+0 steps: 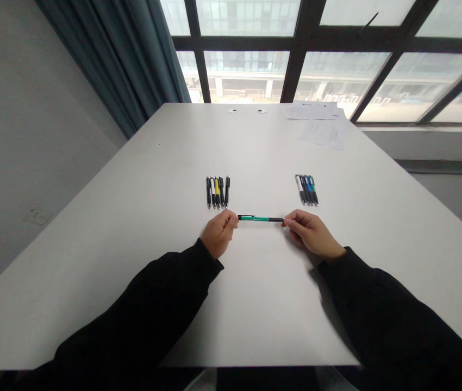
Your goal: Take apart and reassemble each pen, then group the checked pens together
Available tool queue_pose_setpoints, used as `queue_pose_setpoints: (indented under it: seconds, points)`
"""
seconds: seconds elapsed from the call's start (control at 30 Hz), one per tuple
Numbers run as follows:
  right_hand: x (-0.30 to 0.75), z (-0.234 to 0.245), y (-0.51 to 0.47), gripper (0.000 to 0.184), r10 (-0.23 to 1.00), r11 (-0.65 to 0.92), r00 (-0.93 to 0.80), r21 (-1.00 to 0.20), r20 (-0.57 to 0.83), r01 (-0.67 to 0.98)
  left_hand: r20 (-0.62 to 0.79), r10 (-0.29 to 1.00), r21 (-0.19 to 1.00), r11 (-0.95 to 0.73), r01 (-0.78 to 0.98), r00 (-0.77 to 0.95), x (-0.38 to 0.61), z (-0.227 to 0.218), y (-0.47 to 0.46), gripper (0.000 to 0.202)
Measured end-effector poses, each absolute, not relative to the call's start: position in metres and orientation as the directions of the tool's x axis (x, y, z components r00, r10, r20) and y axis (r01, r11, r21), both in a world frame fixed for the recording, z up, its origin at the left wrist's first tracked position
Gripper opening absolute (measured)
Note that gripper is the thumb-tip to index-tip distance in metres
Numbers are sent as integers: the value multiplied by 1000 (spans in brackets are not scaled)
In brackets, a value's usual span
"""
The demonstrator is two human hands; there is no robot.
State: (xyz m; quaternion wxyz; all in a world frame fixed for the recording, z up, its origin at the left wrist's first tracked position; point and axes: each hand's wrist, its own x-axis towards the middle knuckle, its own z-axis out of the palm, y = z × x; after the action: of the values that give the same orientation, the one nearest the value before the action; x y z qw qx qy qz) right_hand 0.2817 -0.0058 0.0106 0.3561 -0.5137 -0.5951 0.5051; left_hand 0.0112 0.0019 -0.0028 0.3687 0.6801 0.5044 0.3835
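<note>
A green pen [257,219] with a black grip and a black clip lies level between my two hands. My left hand [220,231] is closed on its clip end. At the other end, the fingertips of my right hand [310,232] pinch the tip. Just beyond my left hand lies a row of several pens [217,192], mostly black, with a white one and a yellow one among them. Past my right hand is a second row of pens [306,190], side by side, in white, black, blue and green.
The white table [255,304] reaches to the window [251,70]. Printed papers [320,127] lie at its far right corner. Two small white oval pieces [262,111] are near the far edge. A blue-grey curtain [133,60] hangs at the left.
</note>
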Motion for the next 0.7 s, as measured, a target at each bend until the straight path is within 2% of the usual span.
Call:
queue_pose_setpoints:
  seconds: [0.7]
  points:
    - [282,7,-4,27,977,-67,-189,-984,-99,167,155,970,881,-222,417,188,10,-4,4,16]
